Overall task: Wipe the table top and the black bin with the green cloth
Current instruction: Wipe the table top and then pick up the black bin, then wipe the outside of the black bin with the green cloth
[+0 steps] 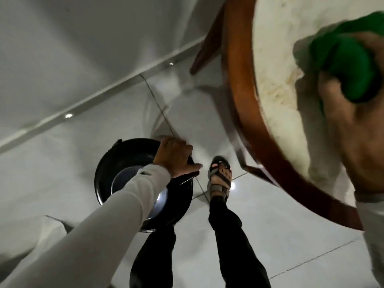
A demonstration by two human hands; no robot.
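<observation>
The round table (239,84) has a pale marbled top and a brown wooden rim, and fills the right side of the view. My right hand (349,129) is blurred with motion and holds the bunched green cloth (345,61) against the table top. The black bin (108,163) stands on the floor at lower left, round and open, with a shiny silver bottom. My left hand (174,159) grips the bin's near rim, its fingers curled over the edge.
White glossy floor tiles lie all around. My right foot in a grey sandal (220,177) stands between the bin and the table. A brown table leg (207,42) slants down near the white wall's skirting. A pale bag-like shape (41,231) sits at lower left.
</observation>
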